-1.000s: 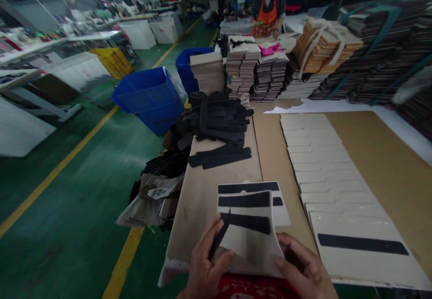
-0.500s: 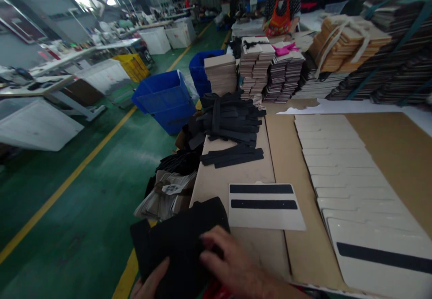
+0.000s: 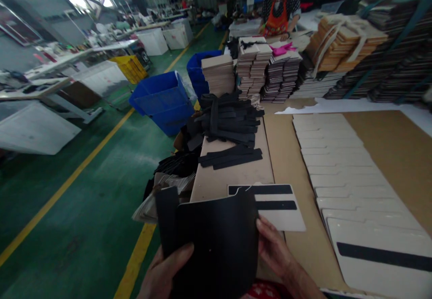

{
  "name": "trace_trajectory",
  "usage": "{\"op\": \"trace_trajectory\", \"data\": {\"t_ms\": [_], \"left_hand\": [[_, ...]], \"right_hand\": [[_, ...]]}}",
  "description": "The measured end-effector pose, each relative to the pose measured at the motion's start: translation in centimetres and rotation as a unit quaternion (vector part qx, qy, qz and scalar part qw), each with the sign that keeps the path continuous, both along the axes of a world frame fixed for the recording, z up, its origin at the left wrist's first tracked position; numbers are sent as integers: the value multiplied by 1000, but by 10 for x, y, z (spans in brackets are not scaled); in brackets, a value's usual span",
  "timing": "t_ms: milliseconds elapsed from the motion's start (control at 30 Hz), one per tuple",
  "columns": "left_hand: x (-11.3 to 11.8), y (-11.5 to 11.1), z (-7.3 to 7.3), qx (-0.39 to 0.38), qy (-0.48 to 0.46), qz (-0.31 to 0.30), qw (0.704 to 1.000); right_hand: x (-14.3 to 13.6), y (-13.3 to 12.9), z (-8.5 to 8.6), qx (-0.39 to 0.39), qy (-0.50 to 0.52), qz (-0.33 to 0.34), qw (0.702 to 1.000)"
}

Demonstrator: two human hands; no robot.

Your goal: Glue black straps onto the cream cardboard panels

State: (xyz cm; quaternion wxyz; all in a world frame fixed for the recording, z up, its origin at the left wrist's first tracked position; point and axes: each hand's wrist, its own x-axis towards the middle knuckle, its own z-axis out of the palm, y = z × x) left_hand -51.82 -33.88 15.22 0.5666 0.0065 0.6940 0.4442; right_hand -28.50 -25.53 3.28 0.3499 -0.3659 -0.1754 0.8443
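Note:
Both hands hold a black flat panel [image 3: 216,240] with a pale edge, raised and slightly bowed near the table's front left. My left hand [image 3: 165,267] grips its left side, thumb on the black face, with a black strip [image 3: 166,216] standing up beside the panel there. At the panel's right edge my right hand [image 3: 275,245] is closed, fingertips on the rim. Behind it lies a white panel [image 3: 283,220] with two black strips across it, partly covered by the black one. Several loose black strips [image 3: 232,156] rest farther up the table.
To the right, white panels [image 3: 354,182] overlap in a long row; the nearest bears a black strip. A heap of black strips [image 3: 232,117], stacked boards [image 3: 253,65] and blue bins [image 3: 165,101] stand beyond. A person in an orange apron [image 3: 277,15] is at the back.
The black panel has been lifted and turned more upright, moving right over part of the white panel. My right hand has shifted from its face to its right edge.

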Motion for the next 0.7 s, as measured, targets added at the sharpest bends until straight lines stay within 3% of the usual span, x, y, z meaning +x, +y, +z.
{"op": "trace_trajectory", "data": {"t_ms": [100,200,267,333,433,600,700], "left_hand": [[22,42,-37,45,9,-87,995],[37,78,-92,51,149,-220,963],[45,94,-125,49,193,-245,949],[51,102,-147,46,216,-256,941],[55,105,-161,42,258,-272,926],[56,104,-162,37,327,-283,901],[57,107,-167,28,359,-286,888]], "right_hand": [[53,28,-11,22,-170,-89,981],[94,47,-25,66,-345,-76,933],[107,50,-34,82,-438,-53,894],[112,49,-41,77,-501,-37,861],[111,45,-47,70,-540,-29,838],[113,47,-50,77,-558,-38,826],[114,50,-60,113,-593,-25,797]]}}
